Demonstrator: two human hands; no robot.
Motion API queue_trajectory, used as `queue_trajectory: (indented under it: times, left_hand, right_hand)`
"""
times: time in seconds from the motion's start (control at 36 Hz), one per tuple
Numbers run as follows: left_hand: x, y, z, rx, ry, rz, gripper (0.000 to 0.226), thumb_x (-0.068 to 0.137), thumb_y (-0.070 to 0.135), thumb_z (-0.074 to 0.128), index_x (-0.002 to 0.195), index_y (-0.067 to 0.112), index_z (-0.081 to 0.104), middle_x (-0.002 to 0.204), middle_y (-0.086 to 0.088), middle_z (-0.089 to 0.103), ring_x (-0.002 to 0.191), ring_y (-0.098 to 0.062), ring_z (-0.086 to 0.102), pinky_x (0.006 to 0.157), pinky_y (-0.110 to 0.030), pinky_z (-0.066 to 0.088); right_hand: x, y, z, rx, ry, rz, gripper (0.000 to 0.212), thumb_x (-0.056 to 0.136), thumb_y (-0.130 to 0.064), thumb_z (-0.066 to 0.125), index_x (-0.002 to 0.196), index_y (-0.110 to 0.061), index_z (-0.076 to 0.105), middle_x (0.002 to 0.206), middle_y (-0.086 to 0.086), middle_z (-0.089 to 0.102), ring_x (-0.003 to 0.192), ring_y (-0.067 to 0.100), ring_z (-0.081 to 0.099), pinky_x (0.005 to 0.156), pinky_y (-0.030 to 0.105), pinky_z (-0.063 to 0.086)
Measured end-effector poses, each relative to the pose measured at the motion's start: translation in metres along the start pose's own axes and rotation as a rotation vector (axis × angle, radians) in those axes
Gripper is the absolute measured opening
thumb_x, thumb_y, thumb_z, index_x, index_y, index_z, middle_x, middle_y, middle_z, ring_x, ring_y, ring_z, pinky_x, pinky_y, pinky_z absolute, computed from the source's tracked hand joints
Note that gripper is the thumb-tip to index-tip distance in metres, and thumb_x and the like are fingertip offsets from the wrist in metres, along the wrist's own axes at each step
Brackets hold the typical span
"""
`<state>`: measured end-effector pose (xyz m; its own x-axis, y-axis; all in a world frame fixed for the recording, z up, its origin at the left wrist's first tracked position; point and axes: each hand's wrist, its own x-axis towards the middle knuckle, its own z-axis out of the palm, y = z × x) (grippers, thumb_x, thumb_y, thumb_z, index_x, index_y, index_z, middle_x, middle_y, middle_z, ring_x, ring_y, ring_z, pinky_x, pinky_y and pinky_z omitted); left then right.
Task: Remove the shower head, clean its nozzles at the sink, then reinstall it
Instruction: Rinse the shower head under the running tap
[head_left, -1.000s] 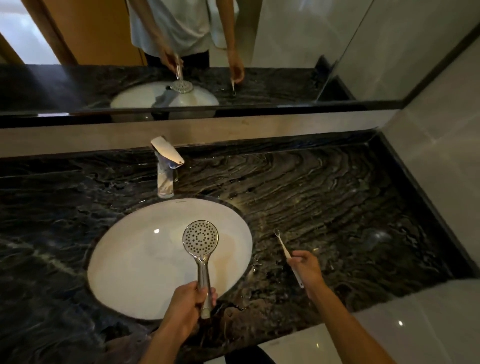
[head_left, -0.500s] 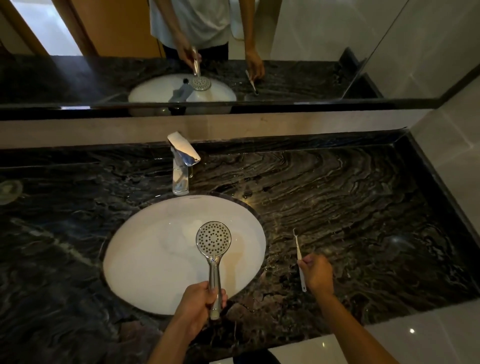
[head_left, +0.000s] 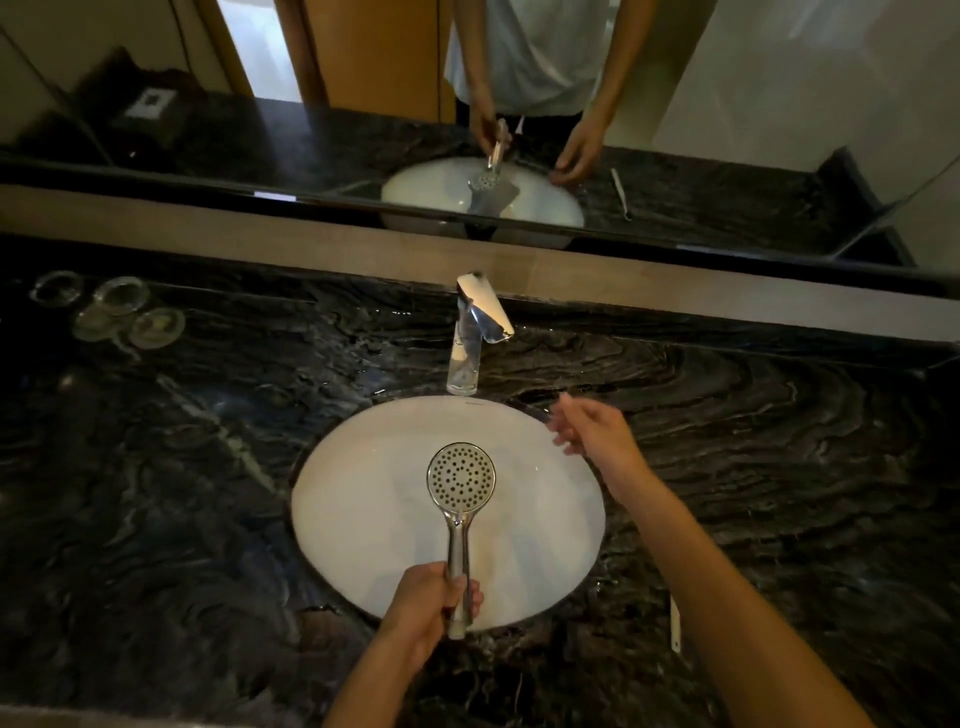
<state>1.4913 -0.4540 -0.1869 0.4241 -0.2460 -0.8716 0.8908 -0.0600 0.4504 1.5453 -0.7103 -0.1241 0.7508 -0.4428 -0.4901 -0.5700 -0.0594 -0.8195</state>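
Cleaning step: left hand (head_left: 422, 603) gripping shower head (head_left: 461, 477) over sink (head_left: 337, 499); right hand (head_left: 592, 427), fingers spread, empty, near tap (head_left: 470, 338). Likely next: turning water on.

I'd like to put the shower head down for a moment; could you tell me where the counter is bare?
The counter right of the sink, beyond the toothbrush, is bare; so is the left side, below the glass dishes.

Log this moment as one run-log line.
left hand: grips shower head over sink | right hand: open, empty, near faucet | toothbrush: on counter | water: none visible
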Motion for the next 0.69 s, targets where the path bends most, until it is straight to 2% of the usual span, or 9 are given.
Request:
queue_trajectory:
  times: [0.08,0.19,0.28,0.36,0.53,0.69]
  left_hand:
    - [0.002,0.003,-0.004,-0.008,-0.004,0.021,0.023,0.091,-0.019,0.045,0.074,-0.01,0.059,0.063,-0.022,0.061,0.059,-0.03,0.056,0.063,-0.039,0.048]
    - [0.01,0.009,-0.006,-0.018,0.025,0.031,0.022,0.092,-0.018,0.046,0.078,-0.01,0.061,0.068,-0.023,0.063,0.06,-0.03,0.059,0.061,-0.038,0.051]
    - [0.016,0.012,-0.006,-0.033,0.045,0.032,0.019,0.093,-0.015,0.047,0.083,-0.01,0.062,0.072,-0.022,0.065,0.063,-0.031,0.062,0.061,-0.038,0.053]
    - [0.02,0.015,-0.004,-0.039,0.061,0.036,0.017,0.096,-0.011,0.047,0.088,-0.009,0.062,0.075,-0.022,0.066,0.065,-0.029,0.063,0.063,-0.037,0.054]
    - [0.022,0.022,0.002,-0.062,0.062,0.042,0.015,0.097,-0.009,0.048,0.093,-0.009,0.062,0.081,-0.022,0.065,0.069,-0.027,0.065,0.063,-0.033,0.056]
    - [0.029,0.026,0.004,-0.047,0.052,0.044,0.014,0.095,-0.01,0.048,0.095,-0.007,0.061,0.082,-0.02,0.065,0.072,-0.026,0.065,0.064,-0.032,0.057]
  right_hand:
    - [0.022,-0.036,0.027,0.11,-0.063,0.005,0.034,0.1,-0.042,0.053,0.109,-0.013,0.069,0.096,0.008,0.073,0.079,0.017,0.065,0.077,0.035,0.055]
    - [0.04,-0.066,0.051,0.196,-0.051,0.032,0.035,0.1,-0.041,0.055,0.115,-0.011,0.065,0.098,0.008,0.076,0.078,0.017,0.067,0.075,0.034,0.056]
    - [0.047,-0.073,0.061,0.19,-0.081,0.071,0.037,0.099,-0.045,0.054,0.111,-0.013,0.067,0.097,0.008,0.079,0.079,0.018,0.069,0.077,0.035,0.055]
    - [0.049,-0.073,0.069,0.17,-0.102,0.072,0.039,0.1,-0.046,0.053,0.107,-0.013,0.071,0.094,0.005,0.079,0.075,0.015,0.067,0.071,0.03,0.052]
    - [0.052,-0.075,0.076,0.32,-0.062,0.076,0.037,0.104,-0.036,0.049,0.095,-0.008,0.072,0.076,0.003,0.074,0.066,0.012,0.062,0.065,0.025,0.048]
    - [0.051,-0.078,0.079,0.361,-0.013,0.102,0.034,0.103,-0.029,0.052,0.102,-0.002,0.073,0.077,0.004,0.074,0.064,0.01,0.06,0.064,0.023,0.047]
